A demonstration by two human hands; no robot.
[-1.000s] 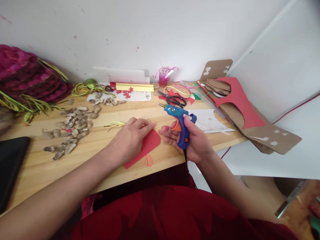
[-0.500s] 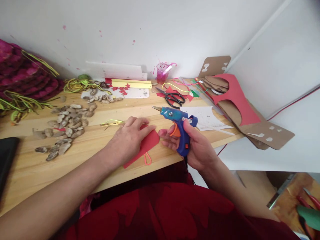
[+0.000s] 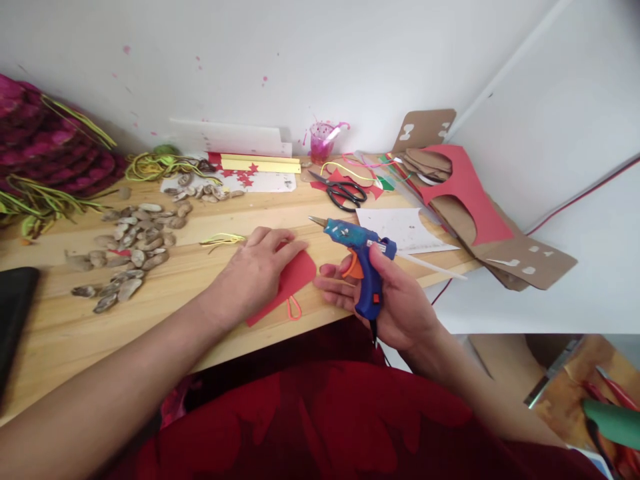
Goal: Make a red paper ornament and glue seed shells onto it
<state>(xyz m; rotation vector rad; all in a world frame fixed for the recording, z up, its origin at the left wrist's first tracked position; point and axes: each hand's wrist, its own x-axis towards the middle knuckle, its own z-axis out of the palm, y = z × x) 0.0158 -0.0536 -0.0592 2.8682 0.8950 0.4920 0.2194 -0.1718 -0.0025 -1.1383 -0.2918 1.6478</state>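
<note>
At the far left of the wooden table (image 3: 75, 347) lay a flat black object (image 3: 15, 320), with a ruffled magenta stack (image 3: 45, 140) behind it. Brown shells (image 3: 143, 237) were spread next, and a few yellow strands (image 3: 223, 239) lay just beside the left hand (image 3: 255, 273). That hand rested palm down, fingers bent, over a red card (image 3: 300, 267) lying flat near the front edge; I could not tell whether it pinched the card or merely pressed it. An orange loop (image 3: 294, 309) stuck out from the card's near side. Farther back lay black-handled scissors (image 3: 345, 193). The right hand (image 3: 400, 303) held a blue glue gun (image 3: 370, 283) across its palm, thumb over the handle, other fingers loosely extended, nozzle pointing left and apart from the card. Rightmost, a cut-out red sheet (image 3: 480, 187) lay on brown cardboard (image 3: 543, 263).
</note>
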